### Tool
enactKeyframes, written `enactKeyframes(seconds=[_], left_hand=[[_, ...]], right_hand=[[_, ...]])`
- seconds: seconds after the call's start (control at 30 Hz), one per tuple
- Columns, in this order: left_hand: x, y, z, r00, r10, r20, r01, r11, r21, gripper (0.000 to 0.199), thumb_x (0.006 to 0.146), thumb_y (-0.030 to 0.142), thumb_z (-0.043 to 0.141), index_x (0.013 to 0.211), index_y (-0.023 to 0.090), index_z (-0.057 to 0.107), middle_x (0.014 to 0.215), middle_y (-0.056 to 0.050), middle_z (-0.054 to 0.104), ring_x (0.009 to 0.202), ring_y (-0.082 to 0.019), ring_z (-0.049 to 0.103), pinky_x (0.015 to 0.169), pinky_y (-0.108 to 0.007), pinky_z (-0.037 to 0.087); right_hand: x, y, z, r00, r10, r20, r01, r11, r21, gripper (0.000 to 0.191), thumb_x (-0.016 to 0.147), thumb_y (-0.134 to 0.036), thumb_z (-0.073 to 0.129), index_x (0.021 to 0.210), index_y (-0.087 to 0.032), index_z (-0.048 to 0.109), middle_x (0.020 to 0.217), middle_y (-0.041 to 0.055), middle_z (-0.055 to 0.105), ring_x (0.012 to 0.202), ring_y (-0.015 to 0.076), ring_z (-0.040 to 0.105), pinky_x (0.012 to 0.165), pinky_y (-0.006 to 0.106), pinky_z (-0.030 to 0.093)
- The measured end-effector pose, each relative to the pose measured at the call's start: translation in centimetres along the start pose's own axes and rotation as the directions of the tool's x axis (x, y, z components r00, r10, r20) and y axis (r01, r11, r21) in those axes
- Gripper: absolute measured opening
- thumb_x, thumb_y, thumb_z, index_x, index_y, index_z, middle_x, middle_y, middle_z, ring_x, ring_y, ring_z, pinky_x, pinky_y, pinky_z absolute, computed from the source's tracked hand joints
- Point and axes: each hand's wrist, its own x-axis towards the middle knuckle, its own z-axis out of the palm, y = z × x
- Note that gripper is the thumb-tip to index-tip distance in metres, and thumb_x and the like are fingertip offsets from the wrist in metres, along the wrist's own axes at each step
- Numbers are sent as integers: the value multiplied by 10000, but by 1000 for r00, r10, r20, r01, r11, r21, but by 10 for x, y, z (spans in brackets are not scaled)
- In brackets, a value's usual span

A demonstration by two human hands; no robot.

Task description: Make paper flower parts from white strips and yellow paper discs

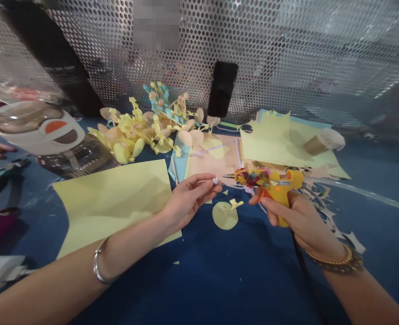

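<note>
- The blue work table [253, 280] filled the lower view, and behind it stood a perforated metal sheet [280, 54], with a pixelated patch blurring part of its top.
- A large pale yellow paper sheet [111, 203] lay under the left wrist, and a jagged yellow paper sheet [274, 140] lay further back on the right.
- A heap of yellow and peach paper flowers [135, 135] sat against the metal, near a black phone [222, 89] that stood upright.
- At the left edge, pliers [3, 178] and other tools were cut off by the frame and hard to make out.
- The right hand [296, 221] was closed around the yellow hot glue gun [280, 189], its fingers hiding part of the handle, with one finger at the orange trigger [262, 195].
- The left hand [189, 201] was pinching the small white piece [215, 181], too small to identify, between finger and thumb.
- That piece sat just beside the glue gun's metal nozzle [228, 176], seemingly not touching it.
- A pale yellow paper circle [225, 215] lay below, between the hands.
</note>
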Motion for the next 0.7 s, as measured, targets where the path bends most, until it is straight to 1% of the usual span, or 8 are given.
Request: enactKeyframes(seconds=[0.07,0.2,0.27,0.33,0.47,0.53,0.63,0.7], left_hand=[[0,-1,0,1000,1,-2,-1,1000,3,113,805,135,695,918,136,692,843,-63,764,776,-112,723,701,-142,565],[0,-1,0,1000,-11,-12,11,1000,15,120,802,151,702,921,141,693,863,-67,768,761,-115,726,684,-147,565],[0,-2,0,1000,-14,-14,14,1000,19,119,801,159,704,917,142,691,857,-66,768,754,-114,727,674,-147,564],[0,-2,0,1000,-14,-13,14,1000,22,120,795,169,712,910,144,688,849,-62,768,750,-115,727,674,-150,562],[0,-1,1,1000,-7,-6,8,999,36,129,778,183,730,895,148,687,806,-49,763,752,-121,726,677,-161,554],[-1,-1,1,1000,-6,-6,6,999,41,127,772,183,736,886,152,690,791,-41,760,750,-124,724,677,-169,549],[0,-1,1,1000,-3,-1,3,999,42,139,759,193,749,883,158,696,783,-34,758,750,-127,723,683,-179,546],[0,-2,0,1000,0,0,0,999,43,153,748,200,759,882,159,698,778,-33,757,750,-128,722,687,-182,545]], right_hand=[[-1,1,0,1000,-7,-7,7,1000,6,484,864,-449,601,459,-192,537,912,57,706,890,197,608,711,267,448],[-3,7,1,1000,7,16,-6,1000,-21,345,882,-471,576,665,-215,654,624,-4,627,610,133,558,643,262,435],[-3,9,0,1000,0,24,2,998,-64,310,897,-475,552,759,-225,673,526,-33,558,551,127,528,642,266,431],[-2,9,0,1000,-13,28,16,994,-105,347,904,-478,539,710,-218,661,504,-30,542,575,136,546,673,271,433],[0,3,2,999,-34,34,39,985,-168,525,901,-493,525,466,-200,523,607,22,621,693,157,596,733,274,436],[0,0,3,999,-26,38,32,982,-186,510,903,-496,518,486,-203,539,572,15,604,664,157,591,720,276,439],[0,-2,4,999,-9,33,15,983,-183,417,893,-511,526,616,-209,607,472,-22,533,549,148,550,661,282,443],[0,-1,3,999,0,34,6,985,-171,398,883,-522,536,650,-209,611,463,-30,530,513,141,535,628,278,444]])
